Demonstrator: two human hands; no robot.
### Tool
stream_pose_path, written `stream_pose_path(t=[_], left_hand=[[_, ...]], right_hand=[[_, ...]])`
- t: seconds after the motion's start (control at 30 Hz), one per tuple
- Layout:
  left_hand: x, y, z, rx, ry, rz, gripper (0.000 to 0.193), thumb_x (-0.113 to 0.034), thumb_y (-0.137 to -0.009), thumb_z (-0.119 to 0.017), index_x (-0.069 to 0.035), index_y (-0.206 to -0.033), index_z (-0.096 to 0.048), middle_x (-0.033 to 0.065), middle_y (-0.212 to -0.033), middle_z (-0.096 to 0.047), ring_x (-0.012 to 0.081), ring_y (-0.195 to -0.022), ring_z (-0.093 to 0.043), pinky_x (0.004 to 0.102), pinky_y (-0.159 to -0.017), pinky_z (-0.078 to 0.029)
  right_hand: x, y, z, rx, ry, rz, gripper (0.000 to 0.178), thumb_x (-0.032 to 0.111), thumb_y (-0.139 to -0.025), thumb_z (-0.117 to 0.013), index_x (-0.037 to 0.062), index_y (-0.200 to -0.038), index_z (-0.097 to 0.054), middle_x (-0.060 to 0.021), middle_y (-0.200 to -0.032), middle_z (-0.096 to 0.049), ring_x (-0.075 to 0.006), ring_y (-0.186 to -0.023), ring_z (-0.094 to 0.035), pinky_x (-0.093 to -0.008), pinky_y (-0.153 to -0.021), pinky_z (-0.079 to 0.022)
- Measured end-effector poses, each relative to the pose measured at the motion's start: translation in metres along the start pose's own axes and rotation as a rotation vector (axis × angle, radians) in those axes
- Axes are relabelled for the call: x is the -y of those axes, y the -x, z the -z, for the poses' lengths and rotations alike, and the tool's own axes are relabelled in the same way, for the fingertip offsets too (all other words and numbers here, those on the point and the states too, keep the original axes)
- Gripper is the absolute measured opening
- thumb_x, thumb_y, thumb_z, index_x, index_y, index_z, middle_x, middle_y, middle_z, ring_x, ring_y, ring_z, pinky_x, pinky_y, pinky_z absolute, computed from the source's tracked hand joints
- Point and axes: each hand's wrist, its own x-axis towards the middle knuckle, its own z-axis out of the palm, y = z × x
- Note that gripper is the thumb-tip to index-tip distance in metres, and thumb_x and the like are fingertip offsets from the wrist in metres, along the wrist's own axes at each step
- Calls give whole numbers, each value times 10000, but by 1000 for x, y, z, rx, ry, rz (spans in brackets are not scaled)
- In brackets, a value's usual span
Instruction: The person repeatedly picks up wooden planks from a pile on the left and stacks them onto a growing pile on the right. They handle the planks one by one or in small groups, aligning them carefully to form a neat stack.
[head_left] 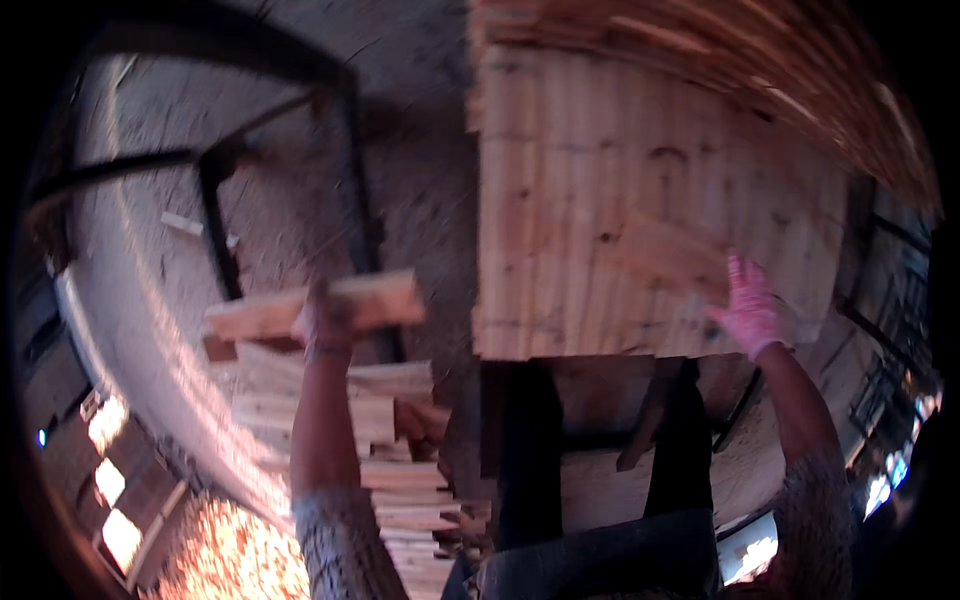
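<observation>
My left hand [324, 322] is closed around the middle of a short wooden board [385, 298], held above a stack of similar pieces [405, 480] on my left. Motion blurs its fingers. My right hand [752, 308], in a pink-and-white glove, is over the near right part of a flat surface of pale planks [560, 230] laid side by side. Between its thumb and fingers is the end of another short wooden board [668, 250], which slants up to the left over the planks. Blur hides whether that board touches the surface.
Long rough boards [760, 60] are piled along the far edge of the plank surface. A dark metal frame [355, 170] stands at the far left. A loose wood strip [198, 228] lies on the floor there. Bright wood scraps [235, 550] lie at the lower left.
</observation>
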Motion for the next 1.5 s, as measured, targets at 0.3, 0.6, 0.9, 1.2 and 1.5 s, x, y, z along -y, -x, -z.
stream_pose_path(t=[0.3,0.6,0.9,1.2,1.5], left_hand=[[-184,210,10,52,977,20,993,100,-719,-587,-143,-1571,-138,92,-1329,-496,168,-991,-534,276,-801,-512],[-409,107,-14,-15,-140,-798,1003,-14,-639,-700,75,-1506,-205,285,-1403,-425,443,-1364,-373,498,-1194,-269],[-502,5,-133,-328,-669,-627,872,-176,-746,-669,-101,-1522,-279,186,-1505,-370,434,-1372,-364,525,-1176,-233],[-546,-9,-114,-177,-791,-650,863,-247,-751,-715,-152,-1522,-341,164,-1473,-448,434,-1373,-395,563,-1136,-303],[-565,-4,-160,-209,-635,-588,1104,-435,-624,-856,-257,-1532,-254,183,-1556,-266,456,-1426,-233,604,-1161,-195]], right_hand=[[-39,-19,-20,70,157,164,988,309,-806,-754,116,-1583,-175,-218,-1560,-324,-423,-1437,-315,-531,-1178,-260],[-147,-47,9,33,144,194,959,198,-758,-783,182,-1559,-257,-200,-1489,-389,-416,-1397,-362,-560,-1127,-330],[-197,-74,-69,-200,161,175,845,30,-797,-635,169,-1549,-276,-209,-1503,-358,-427,-1403,-351,-542,-1143,-330],[-222,-75,8,-156,144,274,987,149,-676,-825,154,-1523,-320,-199,-1452,-404,-407,-1362,-396,-497,-1067,-416],[-352,-165,73,-344,257,133,944,131,-756,-801,145,-1544,-282,-192,-1470,-399,-404,-1400,-360,-473,-1135,-374]])
